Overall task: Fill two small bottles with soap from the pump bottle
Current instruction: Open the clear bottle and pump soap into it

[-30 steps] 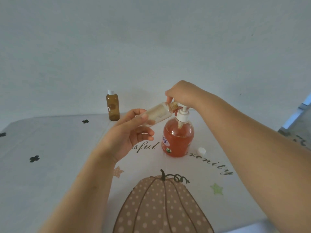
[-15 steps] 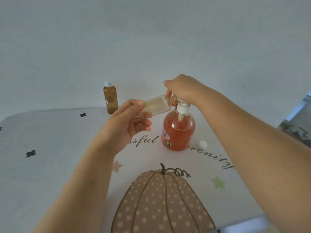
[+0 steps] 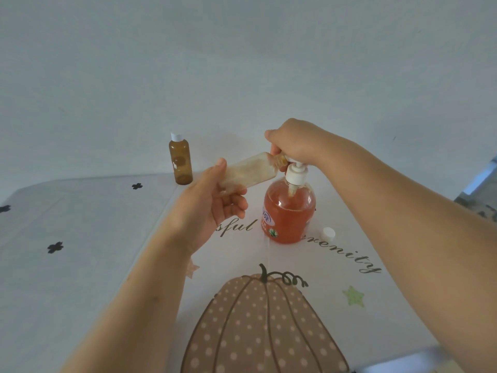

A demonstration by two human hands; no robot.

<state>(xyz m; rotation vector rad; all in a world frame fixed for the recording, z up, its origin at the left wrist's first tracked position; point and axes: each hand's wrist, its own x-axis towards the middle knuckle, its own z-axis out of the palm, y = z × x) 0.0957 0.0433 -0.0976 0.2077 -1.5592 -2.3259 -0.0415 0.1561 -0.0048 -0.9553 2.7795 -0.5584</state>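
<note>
The left hand (image 3: 215, 208) gripped a small clear plastic bottle (image 3: 247, 172), tilted, mouth at the nozzle; the right hand (image 3: 293, 142) curled round the pump of a round orange soap bottle (image 3: 289, 211). A capped amber bottle (image 3: 180, 164) stood at the far edge of the table (image 3: 80, 238).

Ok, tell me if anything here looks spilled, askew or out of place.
No spill shows. The clear bottle lies almost on its side in the left hand, mouth at the spout of the pump bottle under the right hand. A white cap lies loose on the tablecloth beside it. The brown bottle stands upright, capped.
</note>
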